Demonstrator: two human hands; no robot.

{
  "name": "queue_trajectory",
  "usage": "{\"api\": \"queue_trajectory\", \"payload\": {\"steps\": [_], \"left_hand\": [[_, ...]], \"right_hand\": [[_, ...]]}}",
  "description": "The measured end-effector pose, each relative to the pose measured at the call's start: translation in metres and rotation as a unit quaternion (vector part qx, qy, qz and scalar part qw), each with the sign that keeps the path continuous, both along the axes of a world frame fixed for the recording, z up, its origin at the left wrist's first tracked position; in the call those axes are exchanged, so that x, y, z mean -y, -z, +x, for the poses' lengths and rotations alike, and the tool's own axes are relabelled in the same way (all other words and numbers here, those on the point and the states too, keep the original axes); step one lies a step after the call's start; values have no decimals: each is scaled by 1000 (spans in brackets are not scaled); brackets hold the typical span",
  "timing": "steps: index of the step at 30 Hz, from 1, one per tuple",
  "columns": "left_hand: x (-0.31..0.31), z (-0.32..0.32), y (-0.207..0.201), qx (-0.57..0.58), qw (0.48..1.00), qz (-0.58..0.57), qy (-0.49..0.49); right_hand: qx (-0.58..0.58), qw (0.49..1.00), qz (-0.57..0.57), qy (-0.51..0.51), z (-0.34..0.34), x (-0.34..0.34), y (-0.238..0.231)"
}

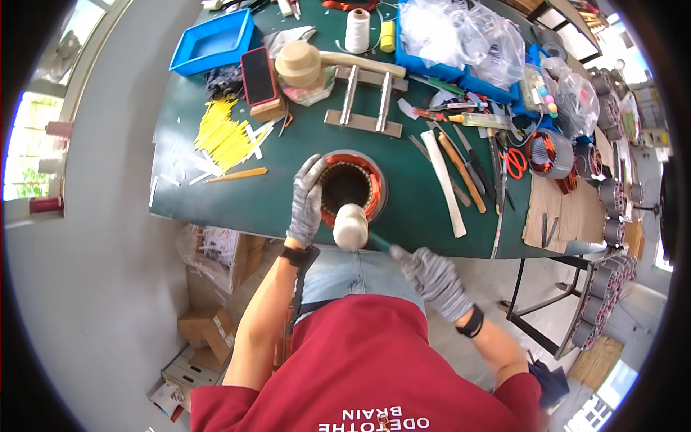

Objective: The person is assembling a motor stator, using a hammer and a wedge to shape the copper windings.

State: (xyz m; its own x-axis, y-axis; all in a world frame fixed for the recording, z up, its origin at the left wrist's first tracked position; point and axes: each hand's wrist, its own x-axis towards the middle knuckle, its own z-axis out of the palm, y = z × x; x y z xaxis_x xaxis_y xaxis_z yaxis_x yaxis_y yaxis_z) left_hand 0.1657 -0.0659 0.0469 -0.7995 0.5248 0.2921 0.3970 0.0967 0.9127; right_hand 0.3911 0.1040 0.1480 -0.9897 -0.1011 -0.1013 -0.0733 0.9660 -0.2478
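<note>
A motor stator (379, 189) with orange copper windings round a dark bore stands at the table's near edge. My left hand (308, 196), in a grey glove, grips its left rim with the fingers over the winding. In my gloved right hand (433, 279), closed round the handle, is a mallet (351, 227). Its whitish head is over the near rim of the stator and hides part of the winding there. From this view I cannot tell whether the head touches the winding.
Yellow strips (224, 133) lie to the left, near a phone (258, 76) and a blue tray (212, 43). A metal frame (365, 101) sits beyond the stator. Rightward are a white flat tool (443, 183), knives, scissors (514, 163) and another stator (551, 154).
</note>
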Motion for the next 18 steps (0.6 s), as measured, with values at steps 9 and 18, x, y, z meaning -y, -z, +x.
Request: {"api": "queue_trajectory", "payload": {"steps": [9, 18], "left_hand": [[-4, 11, 4, 16, 999, -1, -45], [6, 13, 9, 201, 978, 42, -39]], "right_hand": [[-125, 972, -155, 128, 30, 15, 11], [-116, 906, -308, 268, -32, -20, -1]]}}
